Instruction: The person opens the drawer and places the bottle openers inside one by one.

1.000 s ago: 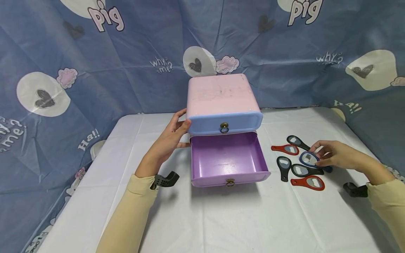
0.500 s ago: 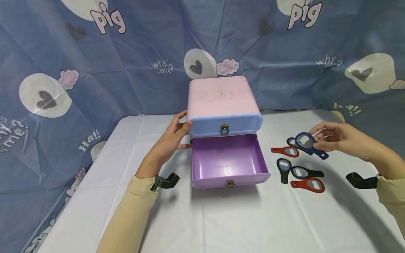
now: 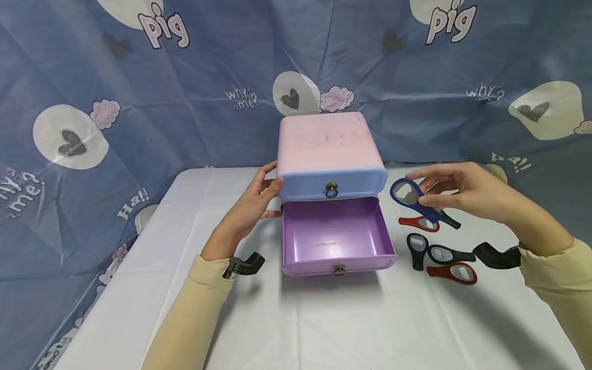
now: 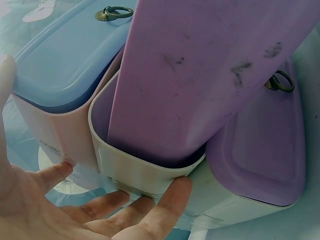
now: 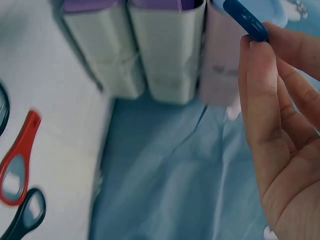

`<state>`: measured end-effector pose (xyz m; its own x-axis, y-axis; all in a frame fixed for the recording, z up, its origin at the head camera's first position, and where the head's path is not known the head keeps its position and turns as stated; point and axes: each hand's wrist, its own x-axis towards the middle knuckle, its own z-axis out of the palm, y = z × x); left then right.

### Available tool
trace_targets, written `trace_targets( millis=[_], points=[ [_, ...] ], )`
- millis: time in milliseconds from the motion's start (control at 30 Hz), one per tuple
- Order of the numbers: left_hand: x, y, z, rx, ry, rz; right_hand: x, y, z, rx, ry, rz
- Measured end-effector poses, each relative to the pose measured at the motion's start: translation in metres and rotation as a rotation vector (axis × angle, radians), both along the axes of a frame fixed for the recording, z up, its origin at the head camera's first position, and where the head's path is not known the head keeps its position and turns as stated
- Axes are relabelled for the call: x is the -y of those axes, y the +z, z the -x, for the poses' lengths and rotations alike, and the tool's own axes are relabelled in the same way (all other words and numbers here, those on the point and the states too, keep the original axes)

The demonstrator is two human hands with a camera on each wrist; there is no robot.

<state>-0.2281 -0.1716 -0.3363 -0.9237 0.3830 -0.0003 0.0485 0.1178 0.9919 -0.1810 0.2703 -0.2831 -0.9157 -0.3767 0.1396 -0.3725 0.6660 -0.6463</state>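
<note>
a white cloth-covered table (image 3: pixel 324 318) stands before a blue printed fabric backdrop (image 3: pixel 185 77) with hearts and the word "pig". at the table's middle sits a small pink plastic cabinet with two drawers (image 3: pixel 326 139); its upper light blue drawer (image 3: pixel 333 184) is closed, with a brass ring pull, and its lower purple drawer (image 3: pixel 335 236) is pulled out and shows a bare floor. the left hand (image 3: pixel 252 205) rests against the cabinet's left side, thumb on the front corner of the blue drawer and straight fingers spread along the wall, pressing rather than clasping, as the left wrist view also shows (image 4: pixel 100 210). the right hand (image 3: pixel 462 190) is raised above the table to the right of the cabinet and pinches a dark blue flat bottle opener with a round metal-lined head (image 3: pixel 409 197) between thumb and fingertips; the opener hangs in the air just beside the blue drawer's right end, its head towards the cabinet. on the cloth below and to the right lie four more openers: a red one (image 3: pixel 418 223) under the held one, two black ones (image 3: pixel 416 246) side by side, and a second red one (image 3: pixel 455 272) nearest the person. another black one shows only its handle tip (image 3: pixel 450 222).
</note>
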Motion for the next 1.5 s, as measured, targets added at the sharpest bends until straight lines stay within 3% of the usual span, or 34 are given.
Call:
trace_targets(
  millis=[267, 700, 1133, 1500],
  points=[
    [0.001, 0.001, 0.000, -0.004, 0.005, -0.002, 0.030, 0.010, 0.001, -0.015, 0.132, 0.009],
    [0.001, 0.000, 0.000, -0.003, 0.008, -0.003, 0.071, 0.019, -0.002, 0.052, 0.194, 0.018],
    [0.001, -0.001, 0.000, 0.000, 0.000, -0.010, 0.116, 0.013, -0.005, 0.108, 0.199, 0.009],
    [-0.001, 0.001, -0.002, -0.003, 0.005, -0.011, 0.153, 0.001, -0.002, 0.138, 0.253, -0.023]
  ],
)
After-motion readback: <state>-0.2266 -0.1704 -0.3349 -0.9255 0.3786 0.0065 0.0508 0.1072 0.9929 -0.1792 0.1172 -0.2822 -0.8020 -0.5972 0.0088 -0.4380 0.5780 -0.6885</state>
